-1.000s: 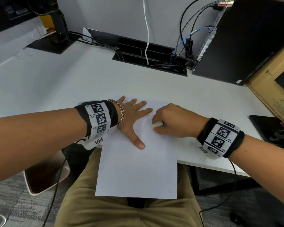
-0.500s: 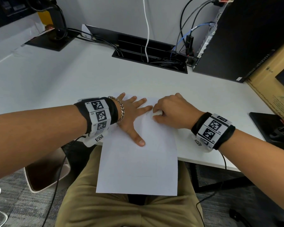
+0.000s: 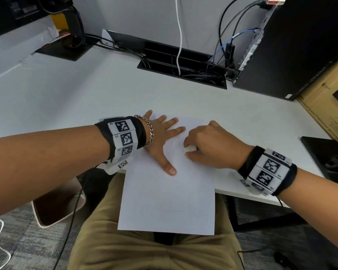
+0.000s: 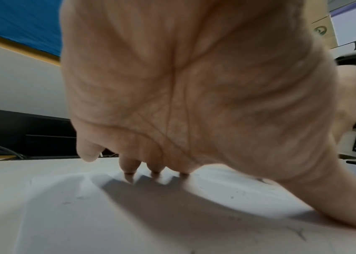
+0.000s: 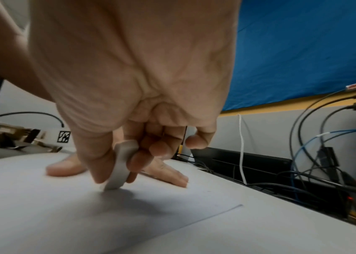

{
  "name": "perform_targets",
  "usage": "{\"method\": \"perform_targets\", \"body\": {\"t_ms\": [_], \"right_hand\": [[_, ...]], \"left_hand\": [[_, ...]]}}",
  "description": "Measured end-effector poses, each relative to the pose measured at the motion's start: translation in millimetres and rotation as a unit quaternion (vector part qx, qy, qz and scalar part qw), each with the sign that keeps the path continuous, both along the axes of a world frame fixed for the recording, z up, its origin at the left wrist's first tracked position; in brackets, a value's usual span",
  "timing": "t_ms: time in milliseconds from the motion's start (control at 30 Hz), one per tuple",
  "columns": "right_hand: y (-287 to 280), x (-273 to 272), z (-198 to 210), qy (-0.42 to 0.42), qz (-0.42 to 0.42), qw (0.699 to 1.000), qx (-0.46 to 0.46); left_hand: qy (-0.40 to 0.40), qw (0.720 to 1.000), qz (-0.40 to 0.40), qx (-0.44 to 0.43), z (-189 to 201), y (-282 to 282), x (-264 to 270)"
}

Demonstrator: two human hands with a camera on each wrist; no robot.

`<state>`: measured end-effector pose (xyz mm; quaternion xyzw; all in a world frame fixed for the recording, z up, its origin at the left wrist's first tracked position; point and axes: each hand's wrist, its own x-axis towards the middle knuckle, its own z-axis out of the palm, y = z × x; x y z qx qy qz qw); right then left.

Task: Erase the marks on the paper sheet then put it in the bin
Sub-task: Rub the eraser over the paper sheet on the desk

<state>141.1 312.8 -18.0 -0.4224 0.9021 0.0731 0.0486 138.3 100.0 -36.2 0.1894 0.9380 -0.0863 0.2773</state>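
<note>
A: Left side first. Where is the left hand [image 3: 160,139]?

B: Flat on the paper sheet [image 3: 168,201], palm down, fingers straight and spread, thumb angled toward the person. In the left wrist view three fingertips [image 4: 129,169] touch the sheet; the palm arches above it.

A: The sheet itself?

B: On the white desk [image 3: 86,98] at its near edge. The far half lies on the desk; the near half overhangs the person's lap. Faint pencil lines show on the lower part.

A: Moving right?

B: The right hand [image 3: 213,147], just beside the left fingers, knuckles up. It pinches a white eraser [image 5: 121,165] between thumb and curled fingers. The eraser's lower end touches the sheet, slightly tilted; the other fingers are curled in above it.

A: Farther right?

B: A black computer tower [image 3: 293,45] at the desk's back right, cables running into a black cable tray [image 3: 183,65].
</note>
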Motion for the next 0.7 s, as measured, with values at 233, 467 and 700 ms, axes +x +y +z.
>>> {"method": "perform_targets", "body": {"t_ms": [233,467,700], "right_hand": [[11.1,17.5,16.8,-0.042,-0.064,0.995,-0.059],[23.5,66.4,4.7,-0.054,-0.132,0.989,-0.029],[44.7,40.7,0.4,-0.021,-0.184,0.983,-0.010]], "left_hand": [[0.010,1.000,0.004,0.004,5.3,2.2,3.8],[-0.013,0.999,0.048,0.000,13.1,-4.8,16.6],[-0.018,0.999,0.031,-0.028,37.4,-30.4,24.6]]}}
